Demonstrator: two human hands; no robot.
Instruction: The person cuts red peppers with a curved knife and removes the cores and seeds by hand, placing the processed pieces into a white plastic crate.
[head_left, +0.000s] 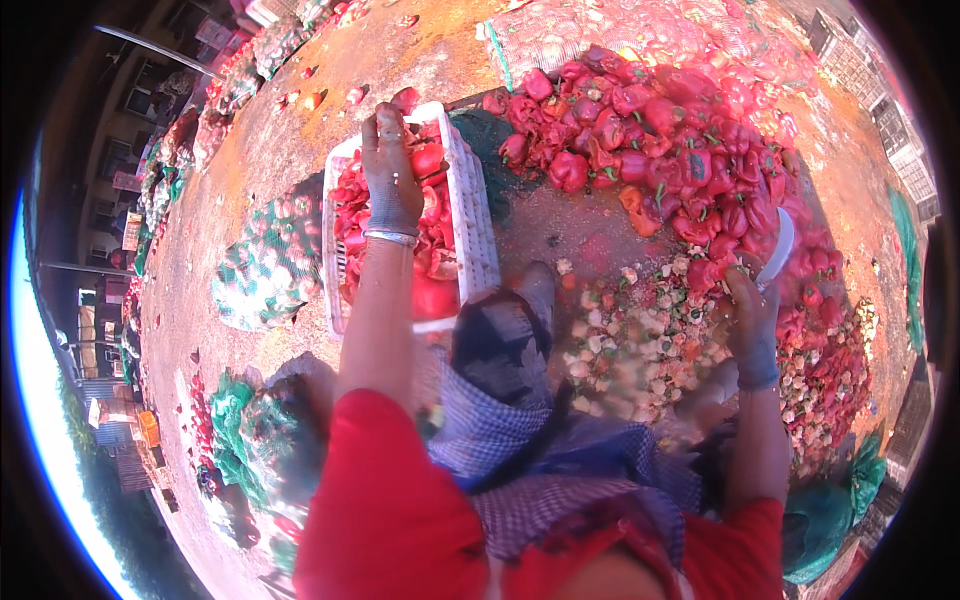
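Note:
My left hand (391, 172), in a grey-blue glove with bare-looking fingertips, reaches over a white plastic crate (469, 202). Red bell pepper pieces (429, 159) fill much of the crate. By the fingertips at its far end is a red piece (406, 98); whether the fingers hold it is hidden. My right hand (750, 322), gloved too, grips a knife with a curved blade (780, 244) pointing away from me. A red pepper (703, 274) lies close to that hand, beside a large heap of whole red bell peppers (645, 120).
Cut pepper cores (622, 352) cover the ground between my legs. Left of the crate lies a filled mesh sack (274, 255); another sack (289, 435) sits lower left. A long net sack (540, 45) lies behind the heap. Stacked crates (892, 127) line the right side.

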